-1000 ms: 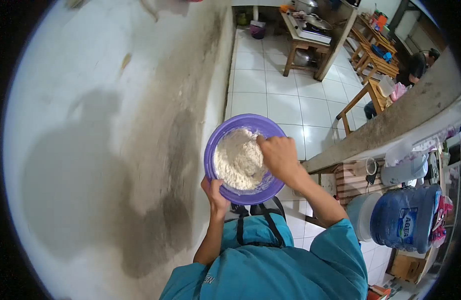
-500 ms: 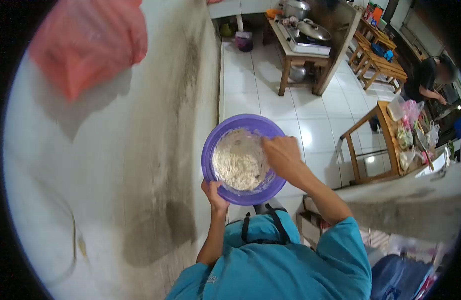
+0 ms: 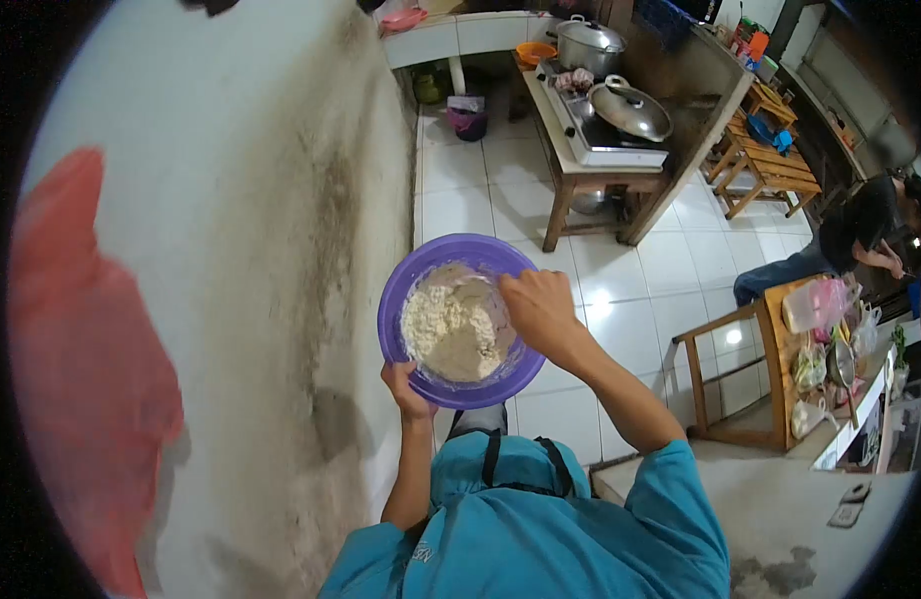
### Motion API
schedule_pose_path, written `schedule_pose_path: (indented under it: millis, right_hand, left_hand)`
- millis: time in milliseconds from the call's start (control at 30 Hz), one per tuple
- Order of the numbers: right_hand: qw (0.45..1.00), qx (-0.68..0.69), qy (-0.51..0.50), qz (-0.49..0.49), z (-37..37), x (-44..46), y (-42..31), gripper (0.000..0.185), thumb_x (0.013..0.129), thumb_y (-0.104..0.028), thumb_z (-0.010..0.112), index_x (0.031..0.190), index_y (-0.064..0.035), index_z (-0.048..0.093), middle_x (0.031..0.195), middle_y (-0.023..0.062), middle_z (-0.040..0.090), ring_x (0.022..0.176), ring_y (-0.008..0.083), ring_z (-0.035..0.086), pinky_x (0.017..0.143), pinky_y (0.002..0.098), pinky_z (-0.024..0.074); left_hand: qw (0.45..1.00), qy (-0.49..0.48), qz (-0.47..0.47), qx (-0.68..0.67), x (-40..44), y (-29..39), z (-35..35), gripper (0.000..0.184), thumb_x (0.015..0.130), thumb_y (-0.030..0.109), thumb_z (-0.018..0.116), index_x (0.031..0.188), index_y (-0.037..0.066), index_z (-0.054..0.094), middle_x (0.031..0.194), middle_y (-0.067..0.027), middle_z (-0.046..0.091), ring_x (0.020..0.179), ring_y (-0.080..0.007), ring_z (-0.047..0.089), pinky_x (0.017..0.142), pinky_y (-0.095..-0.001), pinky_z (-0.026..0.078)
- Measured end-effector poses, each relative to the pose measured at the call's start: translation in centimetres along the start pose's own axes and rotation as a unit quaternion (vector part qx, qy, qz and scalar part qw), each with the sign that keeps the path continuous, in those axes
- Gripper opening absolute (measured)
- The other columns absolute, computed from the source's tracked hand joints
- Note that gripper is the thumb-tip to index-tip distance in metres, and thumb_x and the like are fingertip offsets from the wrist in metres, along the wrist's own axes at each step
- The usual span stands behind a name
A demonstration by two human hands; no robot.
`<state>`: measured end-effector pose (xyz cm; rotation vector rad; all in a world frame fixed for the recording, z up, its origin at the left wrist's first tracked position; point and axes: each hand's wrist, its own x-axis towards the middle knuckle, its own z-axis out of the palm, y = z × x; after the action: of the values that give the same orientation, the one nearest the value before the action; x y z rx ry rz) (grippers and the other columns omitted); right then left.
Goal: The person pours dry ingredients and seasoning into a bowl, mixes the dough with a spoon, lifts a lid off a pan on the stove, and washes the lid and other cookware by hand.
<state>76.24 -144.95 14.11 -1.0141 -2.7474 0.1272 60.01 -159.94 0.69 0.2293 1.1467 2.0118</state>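
Observation:
A purple plastic basin (image 3: pixel 395 290) is held in front of my body, seen from above. My left hand (image 3: pixel 408 392) grips its near left rim, thumb over the edge. Inside the basin lies a pale, lumpy flour mixture (image 3: pixel 428 324), with a smoother, wetter patch toward the near side and streaks up the wall. My right hand (image 3: pixel 542 311) is closed over the basin's right side, knuckles up. What its fingers hold is hidden beneath them.
A stained wall with a red plastic bag (image 3: pixel 91 369) runs along my left. Ahead stand a stove (image 3: pixel 615 155) with a lidded pan (image 3: pixel 630 110) and a pot (image 3: pixel 590 45). At right, a wooden table (image 3: pixel 777 369) carries bags; a person (image 3: pixel 865 225) works behind it.
My right hand has shifted slightly left with the basin. The flour mixture has been moved about, and a wetter patch now shows near the front. The view has swung, showing more of the stove.

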Motion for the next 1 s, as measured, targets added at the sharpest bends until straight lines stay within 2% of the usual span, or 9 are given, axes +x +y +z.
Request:
schedule_pose_path:
  millis: [200, 400, 433, 533, 633, 767, 867, 900, 1000]
  right_hand:
    - [0.993, 0.000, -0.112, -0.041, 1.0, 10.6, 7.3, 0.006, 0.074, -0.008, 0.054, 0.074, -0.0046, 0.060, 0.065, 0.0148, 0.062, 0.061, 0.0319, 0.063, 0.051, 0.0440, 0.0453]
    - [0.997, 0.001, 0.059, 0.043, -0.4, 24.0, 14.3, 0.005, 0.072, -0.005, 0.058, 0.071, -0.0058, 0.063, 0.070, 0.0126, 0.065, 0.069, 0.0281, 0.066, 0.054, 0.0390, 0.0491]
    - [0.997, -0.020, 0.056, 0.053, -0.8, 25.8, 16.4, 0.004, 0.071, -0.005, 0.059, 0.072, -0.0064, 0.063, 0.071, 0.0118, 0.065, 0.068, 0.0273, 0.066, 0.054, 0.0391, 0.0490]
    - [0.996, -0.063, -0.023, 0.061, -1.5, 28.6, 21.4, 0.004, 0.071, -0.006, 0.060, 0.072, -0.0069, 0.063, 0.073, 0.0115, 0.066, 0.070, 0.0260, 0.066, 0.055, 0.0391, 0.0492]
    - [0.994, -0.005, -0.110, -0.002, 0.8, 32.2, 24.4, 0.007, 0.069, -0.004, 0.058, 0.076, -0.0031, 0.060, 0.065, 0.0159, 0.062, 0.062, 0.0320, 0.064, 0.052, 0.0426, 0.0471]
    - [0.997, 0.063, -0.050, 0.012, 3.8, 41.9, 28.8, 0.005, 0.068, -0.004, 0.059, 0.073, -0.0031, 0.058, 0.064, 0.0166, 0.062, 0.063, 0.0329, 0.064, 0.050, 0.0440, 0.0460]
    - [0.999, 0.027, 0.026, 0.035, 3.9, 51.8, 35.5, 0.006, 0.071, -0.007, 0.060, 0.075, -0.0039, 0.063, 0.072, 0.0156, 0.065, 0.065, 0.0297, 0.066, 0.054, 0.0397, 0.0506]
    - [0.998, 0.005, 0.031, 0.051, 3.2, 54.4, 37.9, 0.006, 0.071, -0.007, 0.059, 0.075, -0.0038, 0.064, 0.071, 0.0158, 0.065, 0.065, 0.0293, 0.066, 0.054, 0.0396, 0.0505]
    - [0.996, -0.047, 0.015, 0.070, 0.4, 59.2, 44.2, 0.006, 0.072, -0.007, 0.059, 0.074, -0.0050, 0.065, 0.070, 0.0143, 0.065, 0.065, 0.0286, 0.066, 0.054, 0.0380, 0.0504]
  left_hand:
    - [0.999, -0.043, 0.029, -0.009, 16.3, -1.2, 8.5, 0.026, 0.074, 0.009, 0.044, 0.094, -0.003, 0.055, 0.090, -0.0078, 0.057, 0.082, -0.0187, 0.056, 0.075, -0.0305, 0.046]
    - [0.994, -0.072, 0.034, 0.077, 25.4, -1.8, 17.0, 0.028, 0.074, 0.007, 0.043, 0.097, -0.004, 0.055, 0.094, -0.0086, 0.058, 0.085, -0.0196, 0.055, 0.079, -0.0298, 0.045]
    - [0.994, -0.082, 0.034, 0.062, 27.1, -1.3, 19.0, 0.035, 0.073, 0.018, 0.049, 0.104, 0.000, 0.053, 0.100, -0.0101, 0.054, 0.090, -0.0231, 0.054, 0.079, -0.0349, 0.047]
    - [0.998, -0.067, -0.005, 0.019, 33.3, -1.7, 21.2, 0.035, 0.073, 0.018, 0.048, 0.102, -0.001, 0.054, 0.098, -0.0099, 0.055, 0.089, -0.0232, 0.055, 0.079, -0.0342, 0.047]
    - [0.992, -0.096, 0.033, 0.080, 41.1, -3.0, 24.9, 0.035, 0.072, 0.020, 0.049, 0.099, -0.001, 0.056, 0.095, -0.0096, 0.056, 0.086, -0.0227, 0.056, 0.076, -0.0324, 0.048]
    - [0.996, -0.071, 0.035, 0.042, 49.3, -5.4, 32.6, 0.025, 0.073, 0.010, 0.043, 0.086, -0.006, 0.057, 0.087, -0.0084, 0.059, 0.078, -0.0168, 0.053, 0.073, -0.0271, 0.044]
    - [0.988, -0.126, 0.035, 0.079, 57.0, -7.8, 35.8, 0.025, 0.074, 0.011, 0.044, 0.087, -0.005, 0.057, 0.086, -0.0081, 0.059, 0.079, -0.0168, 0.054, 0.073, -0.0264, 0.043]
    - [0.995, -0.054, 0.032, 0.077, 59.0, -8.5, 37.7, 0.027, 0.074, 0.012, 0.045, 0.093, -0.004, 0.057, 0.090, -0.0086, 0.059, 0.079, -0.0175, 0.055, 0.072, -0.0264, 0.044]
    - [0.995, -0.091, 0.038, 0.012, 65.3, -8.1, 42.0, 0.031, 0.074, 0.013, 0.047, 0.097, -0.004, 0.057, 0.092, -0.0092, 0.059, 0.079, -0.0186, 0.057, 0.072, -0.0275, 0.046]
